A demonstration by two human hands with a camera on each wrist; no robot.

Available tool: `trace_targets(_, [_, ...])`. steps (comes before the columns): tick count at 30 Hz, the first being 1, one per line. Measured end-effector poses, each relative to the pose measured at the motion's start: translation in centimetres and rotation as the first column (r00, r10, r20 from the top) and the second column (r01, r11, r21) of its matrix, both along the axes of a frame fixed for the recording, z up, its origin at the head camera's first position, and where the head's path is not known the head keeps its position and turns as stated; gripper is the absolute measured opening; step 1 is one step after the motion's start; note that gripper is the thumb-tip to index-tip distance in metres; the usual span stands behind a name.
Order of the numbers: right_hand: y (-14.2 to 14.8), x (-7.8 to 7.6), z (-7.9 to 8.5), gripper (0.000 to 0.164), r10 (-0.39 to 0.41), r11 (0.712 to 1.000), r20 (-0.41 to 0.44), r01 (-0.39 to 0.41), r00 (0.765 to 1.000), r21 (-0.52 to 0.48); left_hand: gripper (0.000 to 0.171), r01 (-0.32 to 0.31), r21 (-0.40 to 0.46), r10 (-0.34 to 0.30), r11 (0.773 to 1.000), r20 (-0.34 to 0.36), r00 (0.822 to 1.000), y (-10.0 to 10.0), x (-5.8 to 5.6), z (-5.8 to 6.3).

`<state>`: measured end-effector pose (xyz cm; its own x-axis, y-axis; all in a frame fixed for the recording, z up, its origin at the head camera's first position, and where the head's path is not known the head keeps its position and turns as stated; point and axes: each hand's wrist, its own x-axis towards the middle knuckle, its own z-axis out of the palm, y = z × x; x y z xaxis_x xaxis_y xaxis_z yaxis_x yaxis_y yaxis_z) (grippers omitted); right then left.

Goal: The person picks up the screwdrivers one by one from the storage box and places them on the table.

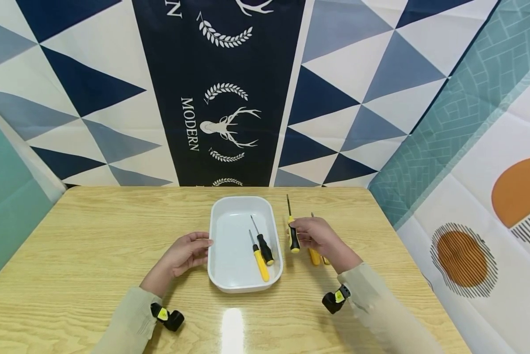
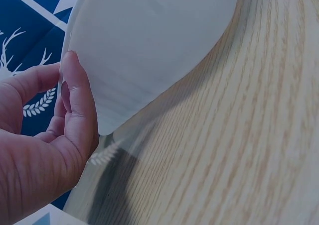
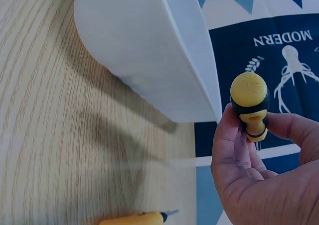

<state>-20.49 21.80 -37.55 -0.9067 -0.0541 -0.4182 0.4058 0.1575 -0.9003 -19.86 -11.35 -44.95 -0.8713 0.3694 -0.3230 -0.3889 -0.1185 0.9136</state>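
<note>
Pinching with the right grip (image 1: 320, 238) a yellow-and-black screwdriver (image 1: 294, 241), thumb on one side of the handle and fingers on the other. Pointing its shaft away toward the printed backdrop (image 1: 220, 64), yellow butt turned to face the right wrist view. Holding it just outside the right rim of the white tray (image 1: 229, 246), raised above the tabletop (image 1: 114, 270) and apart from the tray's wall.

Grasping the tray's left side with the left grip (image 1: 187, 253), digits bent at the rim and against the outer wall. Can see two more tools inside the tray, both toward its right side: a black-handled screwdriver (image 1: 264, 248) with a yellow end and, nearer the person, a yellow-handled screwdriver (image 1: 260, 265) with a black collar. Lying side by side on a slant there, shafts pointing away; cannot tell whether touching.

Can make out more yellow handles (image 1: 314, 256) on the tabletop beside the right grip, partly covered by it. Can see one yellow handle at the bottom edge of the right wrist view, with a dark collar and a bit of metal shaft. Wearing small black cameras (image 1: 173, 320) with yellow labels at both wrists, over pale sleeves (image 1: 128, 314).
</note>
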Motion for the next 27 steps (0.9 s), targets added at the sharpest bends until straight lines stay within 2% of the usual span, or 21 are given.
trace_targets(7, [1.2,0.2,0.0,0.049,-0.021,0.999,0.015,0.022,1.0,-0.028,0.052,-0.004,-0.008,0.004,1.0,-0.002,1.0,0.1,0.0,0.0])
trace_targets(16, [2.6,0.4,-0.4,0.044,-0.005,1.0,0.003,0.005,1.0,-0.004,0.046,-0.011,-0.004,0.011,1.0,0.004,1.0,0.1,0.0,-0.1])
trace_targets(27, [3.8,0.4,-0.6,0.048,-0.056,0.998,0.015,0.056,0.998,0.001,0.052,-0.002,-0.006,0.002,1.0,0.002,1.0,0.1,0.0,0.0])
